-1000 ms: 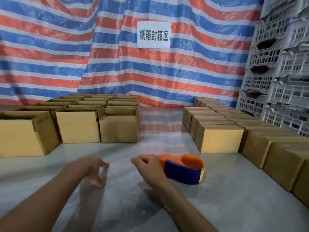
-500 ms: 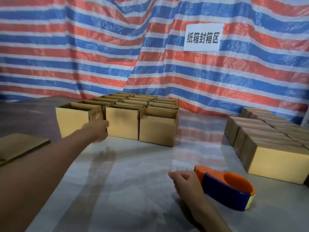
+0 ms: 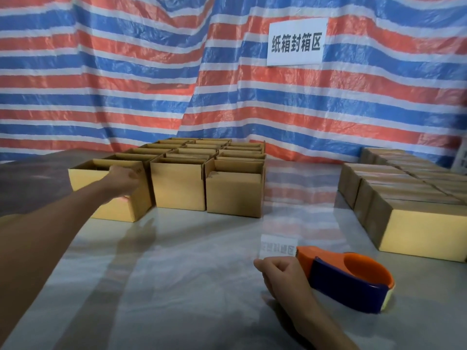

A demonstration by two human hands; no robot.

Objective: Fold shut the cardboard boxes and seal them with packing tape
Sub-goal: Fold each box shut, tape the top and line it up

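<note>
Reaching forward, the left hand touches the nearest open cardboard box, grip unclear; the right hand rests clenched on the desk, tape dispenser just to its right

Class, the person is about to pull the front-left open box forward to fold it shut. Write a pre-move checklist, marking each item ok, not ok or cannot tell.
1. Left hand on the front-left open box: ok, it touches the upper front wall.
2. Firm grip on that box: cannot tell, the fingers are unclear.
3. Box top open, ready to fold: ok.
4. Table bare in front of the box: ok.
5. Tape dispenser close by: ok, it lies beside the right hand.
6. Dispenser held: not ok, the right fingers curl beside it, not round it.
</note>
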